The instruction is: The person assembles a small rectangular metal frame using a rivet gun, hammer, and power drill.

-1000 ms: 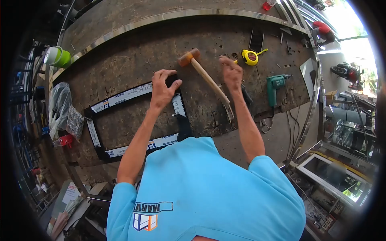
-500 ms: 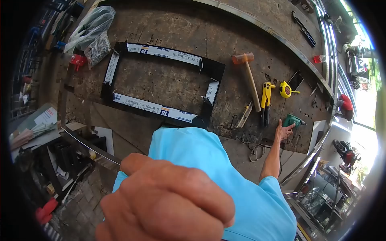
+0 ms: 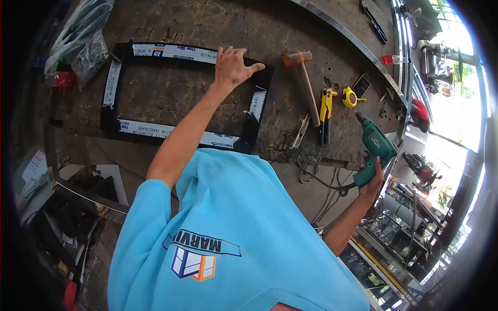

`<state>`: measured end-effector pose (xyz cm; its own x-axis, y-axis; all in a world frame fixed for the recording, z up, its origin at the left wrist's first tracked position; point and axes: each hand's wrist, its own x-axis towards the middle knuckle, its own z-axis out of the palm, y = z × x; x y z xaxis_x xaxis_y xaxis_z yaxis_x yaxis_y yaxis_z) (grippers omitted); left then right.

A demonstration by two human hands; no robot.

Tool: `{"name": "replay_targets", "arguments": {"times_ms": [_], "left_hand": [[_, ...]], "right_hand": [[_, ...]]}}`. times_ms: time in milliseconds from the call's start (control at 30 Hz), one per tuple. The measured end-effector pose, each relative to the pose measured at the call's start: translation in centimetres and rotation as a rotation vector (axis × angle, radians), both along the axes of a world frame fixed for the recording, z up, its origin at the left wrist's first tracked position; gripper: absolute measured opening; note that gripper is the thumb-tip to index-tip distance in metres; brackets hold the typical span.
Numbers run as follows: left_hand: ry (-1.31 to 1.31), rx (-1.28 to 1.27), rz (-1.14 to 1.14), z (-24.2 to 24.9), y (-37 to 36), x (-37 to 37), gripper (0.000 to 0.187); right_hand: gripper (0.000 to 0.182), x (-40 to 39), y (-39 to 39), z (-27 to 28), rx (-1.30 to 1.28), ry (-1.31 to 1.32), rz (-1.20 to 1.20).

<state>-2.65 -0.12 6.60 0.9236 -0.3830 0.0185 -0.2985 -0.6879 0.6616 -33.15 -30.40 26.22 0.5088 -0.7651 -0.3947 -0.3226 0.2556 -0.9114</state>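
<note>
My right hand (image 3: pixel 374 179) is wrapped around the handle of a green power drill (image 3: pixel 377 141), whose chuck points up toward the far side of the bench. A cord runs from the base of its handle. A black rectangular aluminum frame (image 3: pixel 265 78) lies flat on the bench, with printed protective film on its inner faces. Over its far right corner, my left hand (image 3: pixel 232 67) rests with fingers over the far bar and thumb stretched out to the right.
Right of the frame lie a mallet (image 3: pixel 306 83), yellow-handled pliers-like tool (image 3: pixel 326 114), tape measure (image 3: pixel 349 97) and utility knife (image 3: pixel 300 132). Clear plastic bags (image 3: pixel 83 39) sit at the far left by a red object (image 3: pixel 63 80). A long metal bar (image 3: pixel 353 44) crosses the bench's far right.
My left hand has gone from a fist close to the camera out to the frame's far right corner. My right hand has lifted the drill off the bench and brought it nearer.
</note>
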Motion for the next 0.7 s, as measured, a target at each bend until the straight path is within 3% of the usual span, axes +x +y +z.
{"name": "replay_targets", "arguments": {"times_ms": [33, 67, 167, 233, 300, 400, 700], "left_hand": [[-0.109, 0.240, -0.013, -1.9, -0.4, 0.0, 0.092], [-0.102, 0.234, -0.024, -3.0, -1.1, -0.6, 0.092], [-0.026, 0.371, -0.145, -4.3, -2.8, -2.0, 0.125], [-0.011, 0.297, -0.160, -4.9, -2.3, -2.2, 0.124], [0.000, 0.225, -0.153, -5.4, -2.1, -1.9, 0.123], [-0.042, 0.136, -0.150, -6.0, -1.9, -2.1, 0.122], [-0.047, 0.013, -0.149, -6.5, -1.7, -2.0, 0.116]], "right_hand": [[0.048, 2.0, 2.3, 1.7, -0.003, 0.039, 0.107], [0.051, 3.7, 4.0, 2.2, -0.006, 0.077, 0.211], [0.068, 10.9, 6.3, 0.7, -0.151, 0.214, 0.531], [0.075, 14.6, 7.7, -0.2, -0.124, 0.269, 0.624], [0.083, 17.1, 8.4, -1.5, -0.289, 0.450, 0.883], [0.087, 19.6, 9.4, -1.7, -0.394, 0.500, 1.052], [0.082, 22.5, 10.3, -1.7, -0.449, 0.627, 1.201]]}}
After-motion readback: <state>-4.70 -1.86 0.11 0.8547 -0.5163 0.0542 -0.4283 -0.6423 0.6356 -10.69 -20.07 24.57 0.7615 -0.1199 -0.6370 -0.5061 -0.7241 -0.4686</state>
